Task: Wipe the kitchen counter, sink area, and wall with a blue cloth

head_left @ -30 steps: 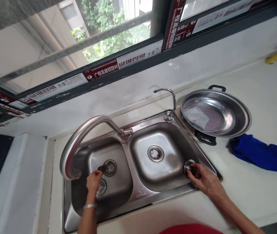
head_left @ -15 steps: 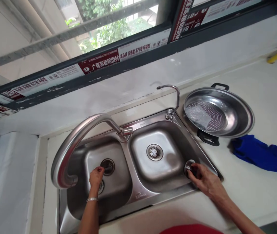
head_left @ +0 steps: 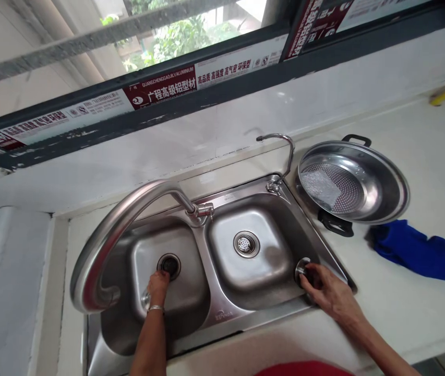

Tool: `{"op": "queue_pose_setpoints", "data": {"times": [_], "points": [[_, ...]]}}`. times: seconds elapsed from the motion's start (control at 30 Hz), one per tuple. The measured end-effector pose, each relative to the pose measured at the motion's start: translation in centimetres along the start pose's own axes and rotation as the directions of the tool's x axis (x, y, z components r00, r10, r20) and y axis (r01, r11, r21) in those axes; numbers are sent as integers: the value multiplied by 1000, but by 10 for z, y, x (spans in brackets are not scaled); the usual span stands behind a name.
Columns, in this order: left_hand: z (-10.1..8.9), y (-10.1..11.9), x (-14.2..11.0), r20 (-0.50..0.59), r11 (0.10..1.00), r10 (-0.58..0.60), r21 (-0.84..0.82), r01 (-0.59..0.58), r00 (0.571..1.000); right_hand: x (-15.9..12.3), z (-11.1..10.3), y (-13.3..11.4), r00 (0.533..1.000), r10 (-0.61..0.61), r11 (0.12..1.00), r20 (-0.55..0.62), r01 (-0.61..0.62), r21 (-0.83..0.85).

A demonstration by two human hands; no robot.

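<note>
My left hand (head_left: 158, 287), with a bracelet at the wrist, reaches into the left basin (head_left: 187, 295) of the steel sink. Its bent fingers meet at the near left edge of the dark drain hole (head_left: 169, 266); anything between them is hidden. Partly behind that hand, a small round metal piece (head_left: 145, 299) lies on the basin floor. At the near right corner of the right basin (head_left: 222, 245), my right hand (head_left: 326, 290) pinches a round metal sink stopper (head_left: 301, 269), tilted on its side. The right basin's drain (head_left: 246, 244) has a perforated strainer in it.
A large curved faucet (head_left: 93, 245) arches over the left basin, and a thin spout (head_left: 290, 151) stands at the back right corner. On the right counter sit a steel steamer pan (head_left: 382, 180) with black handles and a blue cloth (head_left: 421, 250). A window runs behind.
My left hand has moved slightly forward, its fingertips now at the drain's edge, and the drain looks darker. The right hand keeps its pinch on the stopper. The view has shifted slightly.
</note>
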State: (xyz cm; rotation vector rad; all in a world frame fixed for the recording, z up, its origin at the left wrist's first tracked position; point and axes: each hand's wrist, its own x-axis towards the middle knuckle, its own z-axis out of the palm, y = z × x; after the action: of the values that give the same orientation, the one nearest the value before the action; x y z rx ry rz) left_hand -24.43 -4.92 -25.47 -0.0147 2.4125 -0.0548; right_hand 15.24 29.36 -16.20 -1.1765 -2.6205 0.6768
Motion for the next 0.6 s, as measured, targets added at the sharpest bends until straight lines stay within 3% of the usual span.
{"op": "queue_pose_setpoints", "data": {"times": [0.33,0.6], "points": [[11,6,7,-43,997,-72,12,72,996,-1,0,1,999,18,1000,28,-18,10],[-4,-10,-5,-49,999,-20,-45,18,999,1,1,1,1000,11,1000,24,-12,27]]}}
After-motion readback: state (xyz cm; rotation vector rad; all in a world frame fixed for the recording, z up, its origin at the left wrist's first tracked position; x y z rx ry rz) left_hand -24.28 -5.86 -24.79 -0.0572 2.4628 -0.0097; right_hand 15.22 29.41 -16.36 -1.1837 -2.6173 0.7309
